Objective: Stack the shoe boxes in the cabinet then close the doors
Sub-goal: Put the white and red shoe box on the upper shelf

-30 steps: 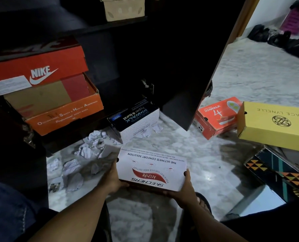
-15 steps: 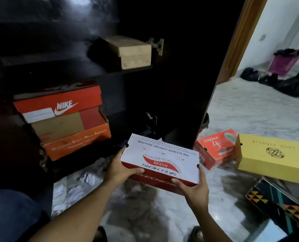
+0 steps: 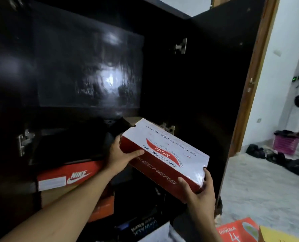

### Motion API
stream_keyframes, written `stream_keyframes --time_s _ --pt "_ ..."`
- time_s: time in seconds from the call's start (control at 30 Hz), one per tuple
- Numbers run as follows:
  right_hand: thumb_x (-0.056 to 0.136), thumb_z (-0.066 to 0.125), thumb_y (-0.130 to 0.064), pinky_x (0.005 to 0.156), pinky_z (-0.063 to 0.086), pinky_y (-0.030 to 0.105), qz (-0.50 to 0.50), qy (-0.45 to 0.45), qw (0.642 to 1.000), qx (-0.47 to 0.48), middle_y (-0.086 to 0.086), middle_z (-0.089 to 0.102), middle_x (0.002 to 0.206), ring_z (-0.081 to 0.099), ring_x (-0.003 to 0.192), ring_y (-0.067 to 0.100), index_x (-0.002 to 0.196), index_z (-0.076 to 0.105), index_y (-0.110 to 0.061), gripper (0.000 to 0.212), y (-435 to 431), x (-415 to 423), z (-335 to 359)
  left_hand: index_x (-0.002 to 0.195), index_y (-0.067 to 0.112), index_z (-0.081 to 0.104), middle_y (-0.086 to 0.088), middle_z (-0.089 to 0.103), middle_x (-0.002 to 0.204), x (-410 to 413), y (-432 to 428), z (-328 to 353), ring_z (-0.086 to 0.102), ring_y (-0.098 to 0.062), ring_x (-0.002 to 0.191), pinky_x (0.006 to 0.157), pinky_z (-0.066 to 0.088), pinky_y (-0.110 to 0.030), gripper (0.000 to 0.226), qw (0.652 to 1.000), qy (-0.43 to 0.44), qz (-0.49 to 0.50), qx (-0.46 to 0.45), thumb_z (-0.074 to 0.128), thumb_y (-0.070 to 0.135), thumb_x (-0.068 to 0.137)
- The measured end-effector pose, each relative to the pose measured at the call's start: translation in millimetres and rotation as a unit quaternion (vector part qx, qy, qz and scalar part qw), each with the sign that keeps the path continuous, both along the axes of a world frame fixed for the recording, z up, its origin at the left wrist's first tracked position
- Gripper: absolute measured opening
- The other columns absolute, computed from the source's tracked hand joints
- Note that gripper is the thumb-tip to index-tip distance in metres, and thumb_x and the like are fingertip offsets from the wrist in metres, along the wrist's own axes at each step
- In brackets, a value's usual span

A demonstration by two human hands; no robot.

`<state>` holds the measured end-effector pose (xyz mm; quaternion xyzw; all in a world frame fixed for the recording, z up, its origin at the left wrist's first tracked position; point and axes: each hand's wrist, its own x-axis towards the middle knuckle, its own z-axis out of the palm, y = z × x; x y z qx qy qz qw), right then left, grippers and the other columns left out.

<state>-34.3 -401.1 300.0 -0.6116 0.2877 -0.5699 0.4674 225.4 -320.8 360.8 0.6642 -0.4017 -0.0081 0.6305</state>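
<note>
Head view takes in both hands holding a white-and-red Skechers box [image 3: 164,154] in the air before the open cabinet [image 3: 86,67]. The box is tilted, its far corner up by the front edge of a dark shelf [image 3: 93,112], near that shelf's right end. The left hand [image 3: 119,154] has its grip wrapped round the box's near-left corner, thumb lying along the red side. The right hand [image 3: 197,193] has its grip curled round the near-right corner from below, thumb on the red side.

Below the left forearm, a red Nike box [image 3: 66,175] sits stacked above an orange box [image 3: 103,208] inside the cabinet. The right door [image 3: 215,84] stands open, with a metal hinge [image 3: 180,47] where it meets the cabinet. A dark box [image 3: 141,226] shows low at the cabinet's foot. On the floor [image 3: 258,189] lie an orange-red box [image 3: 236,231] and, just beside it, a yellow box [image 3: 274,234]. A pink basket [image 3: 286,142] stands well apart, by the far wall.
</note>
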Motion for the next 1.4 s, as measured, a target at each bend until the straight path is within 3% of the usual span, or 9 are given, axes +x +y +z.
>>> stream_keyframes --time_s 0.1,0.17,0.43,0.6,0.7,0.8,1.03,1.23,1.4 --pt "0.063 0.081 -0.06 0.089 0.06 0.044 -0.045 0.008 0.999 -0.023 0.001 0.056 0.132 0.062 0.116 0.019 0.149 0.03 -0.04 0.102 -13 35 25 0.148 0.023 0.041 0.0 0.057 0.136 12 -26 28 0.057 -0.017 0.121 0.101 0.048 -0.036 0.097 0.999 0.0 0.027 -0.04 0.089 0.044 0.065" --pt "0.061 0.077 -0.068 0.095 0.057 0.048 -0.057 0.007 0.998 -0.037 0.001 0.054 0.133 0.06 0.118 0.018 0.151 0.026 -0.04 0.108 -24 55 41 0.153 0.022 0.033 -0.003 0.049 0.146 20 -44 44 0.053 -0.021 0.129 0.105 0.045 -0.035 0.095 0.998 0.023 0.022 -0.052 0.084 0.038 0.074" --pt "0.088 0.07 -0.048 0.074 0.05 0.017 -0.01 0.064 0.996 -0.058 -0.005 0.041 0.14 0.057 0.091 -0.002 0.157 0.02 -0.037 0.087 -68 125 70 0.145 0.016 0.048 -0.007 0.053 0.145 40 -97 53 0.054 -0.011 0.122 0.097 0.04 -0.02 0.058 0.995 0.021 -0.083 0.05 0.065 0.036 0.093" --pt "0.091 0.07 -0.039 0.11 0.044 0.042 0.02 0.132 0.984 -0.117 -0.008 0.035 0.152 0.044 0.135 0.014 0.156 0.024 -0.033 0.08 -93 141 68 0.147 0.021 0.044 0.0 0.059 0.136 42 -118 36 0.06 -0.005 0.109 0.078 0.047 -0.003 0.08 0.989 0.003 -0.122 0.083 0.082 0.039 0.078" --pt "0.091 0.069 -0.017 0.117 0.037 0.039 0.04 0.178 0.971 -0.156 -0.009 0.034 0.152 0.038 0.139 0.01 0.152 0.031 -0.027 0.073 -113 149 71 0.143 0.037 0.044 0.005 0.058 0.132 54 -137 32 0.058 -0.009 0.119 0.102 0.049 -0.023 0.105 0.989 -0.063 -0.075 0.111 0.087 0.062 0.051" --pt "0.089 0.064 -0.01 0.122 0.028 0.034 0.048 0.251 0.945 -0.205 -0.007 0.026 0.159 0.026 0.146 0.008 0.155 0.03 -0.023 0.075 -132 160 78 0.131 0.039 0.051 0.001 0.059 0.126 72 -159 34 0.058 -0.015 0.115 0.101 0.051 -0.034 0.102 0.985 -0.089 0.017 0.143 0.073 0.076 0.039" --pt "0.095 0.059 -0.018 0.105 0.024 0.021 0.073 0.352 0.904 -0.23 -0.014 0.004 0.166 0.017 0.151 0.01 0.16 0.016 -0.023 0.078 -164 207 85 0.126 0.027 0.063 0.003 0.071 0.116 101 -175 44 0.067 -0.018 0.104 0.093 0.055 -0.039 0.06 0.976 -0.115 0.051 0.176 0.081 0.046 0.072" --pt "0.083 0.06 -0.006 0.109 0.041 0.035 0.061 0.286 0.927 -0.233 -0.004 0.029 0.15 0.04 0.136 0.016 0.147 0.033 -0.017 0.071 -181 233 80 0.119 0.036 0.064 0.002 0.07 0.118 117 -188 38 0.061 -0.027 0.114 0.106 0.04 -0.055 0.051 0.974 -0.126 0.073 0.174 0.071 0.058 0.074" --pt "0.088 0.056 -0.004 0.116 0.018 0.023 0.081 0.336 0.908 -0.239 -0.009 0.008 0.166 0.011 0.152 0.01 0.158 0.021 -0.021 0.08 -183 227 77 0.116 0.038 0.062 0.007 0.07 0.116 115 -185 42 0.064 -0.023 0.11 0.103 0.045 -0.052 0.055 0.974 -0.109 0.055 0.193 0.069 0.061 0.068"
